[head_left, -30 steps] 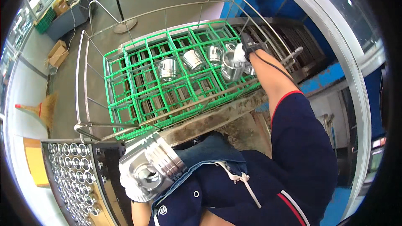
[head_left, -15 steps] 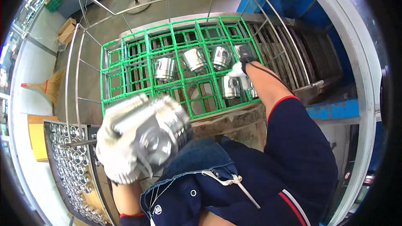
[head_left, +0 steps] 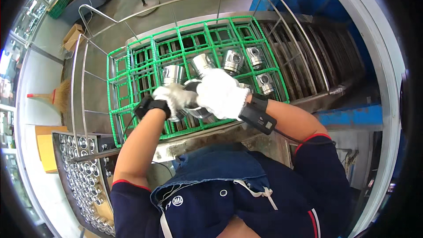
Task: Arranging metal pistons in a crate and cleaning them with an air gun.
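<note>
Both my hands wear white gloves and meet over a green wire basket (head_left: pixel 132 61). My left hand (head_left: pixel 174 97) and my right hand (head_left: pixel 222 92) together grip one shiny metal piston (head_left: pixel 196 108), held just above the basket's near compartments. Several more metal pistons lie in the basket beyond my hands: one (head_left: pixel 173 74) at the left, one (head_left: pixel 203 64) in the middle, one (head_left: pixel 232 60) further right. Each wrist carries a black strap device.
The basket rests on a metal roller conveyor (head_left: pixel 321 57) with tubular steel rails (head_left: pixel 81 75). A tray packed with several pistons (head_left: pixel 88 180) stands at my lower left. A broom (head_left: pixel 50 97) and cardboard boxes (head_left: pixel 72 35) lie on the floor to the left.
My left hand has carried the piston from the lower left up over the basket. My right hand has come back from the far compartments and now grips the same piston.
</note>
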{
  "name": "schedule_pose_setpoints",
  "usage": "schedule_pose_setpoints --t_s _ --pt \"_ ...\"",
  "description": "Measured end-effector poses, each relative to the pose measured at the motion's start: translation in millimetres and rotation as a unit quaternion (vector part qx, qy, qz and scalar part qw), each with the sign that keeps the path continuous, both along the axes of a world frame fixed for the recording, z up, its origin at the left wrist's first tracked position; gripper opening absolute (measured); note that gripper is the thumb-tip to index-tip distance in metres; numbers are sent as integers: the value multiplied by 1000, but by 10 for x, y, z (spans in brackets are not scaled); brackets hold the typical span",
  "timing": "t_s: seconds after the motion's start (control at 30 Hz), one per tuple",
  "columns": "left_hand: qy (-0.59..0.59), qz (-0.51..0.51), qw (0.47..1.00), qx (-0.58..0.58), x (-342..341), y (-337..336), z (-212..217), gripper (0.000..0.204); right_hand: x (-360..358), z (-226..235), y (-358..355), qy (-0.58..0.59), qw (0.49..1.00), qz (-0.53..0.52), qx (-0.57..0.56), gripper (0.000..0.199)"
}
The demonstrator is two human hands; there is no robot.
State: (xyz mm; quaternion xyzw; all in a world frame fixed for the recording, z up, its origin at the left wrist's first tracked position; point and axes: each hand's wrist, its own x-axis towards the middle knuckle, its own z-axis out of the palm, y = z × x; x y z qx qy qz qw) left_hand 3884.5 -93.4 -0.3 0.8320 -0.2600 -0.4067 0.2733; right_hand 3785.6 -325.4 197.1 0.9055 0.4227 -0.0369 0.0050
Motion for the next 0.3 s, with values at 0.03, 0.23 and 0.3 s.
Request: schedule_pose_setpoints --t_s 0.03,0.23,0.3 --pt "304 133 943 4 33 558 -448 29 -12 124 272 2 998 65 -12 16" --pt "-177 -166 916 319 -492 -162 -120 20 122 -703 120 184 979 70 50 20" --pt "-240 -218 911 255 -659 -244 1057 34 88 -324 192 193 974 90 -73 20"
